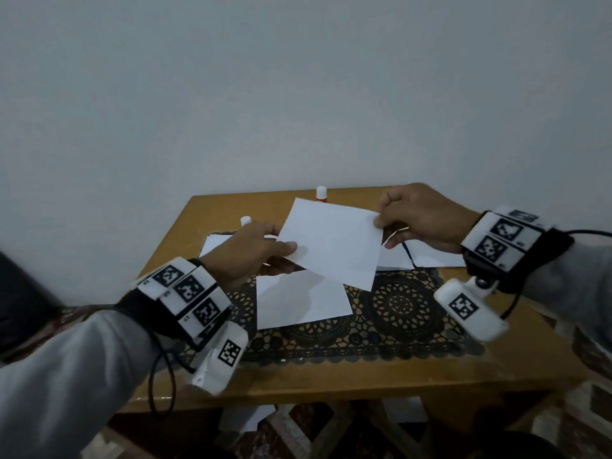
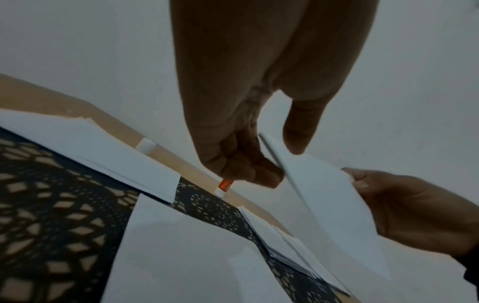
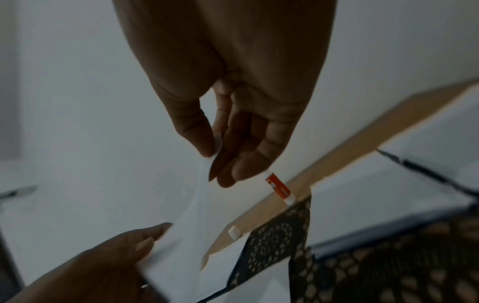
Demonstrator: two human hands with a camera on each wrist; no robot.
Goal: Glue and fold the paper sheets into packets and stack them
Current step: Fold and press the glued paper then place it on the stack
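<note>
Both hands hold one white paper sheet [image 1: 331,241] in the air above the table. My left hand [image 1: 251,250] pinches its near left corner between thumb and fingers, and my right hand [image 1: 417,217] pinches the far right corner. In the left wrist view the sheet [image 2: 324,196] runs edge-on from my left hand [image 2: 259,153] to my right hand [image 2: 404,207]. The right wrist view shows my right hand [image 3: 215,151] pinching the sheet [image 3: 186,242]. Another white sheet [image 1: 298,301] lies flat on the black lace mat [image 1: 400,309] below. A glue stick [image 1: 321,194] with a red label stands at the table's far edge.
A pile of white paper [image 1: 427,255] lies on the right of the wooden table [image 1: 331,379], and more sheets [image 1: 213,241] lie at the left behind my left hand. A white cap [image 1: 245,221] stands near the far left. A pale wall rises behind the table.
</note>
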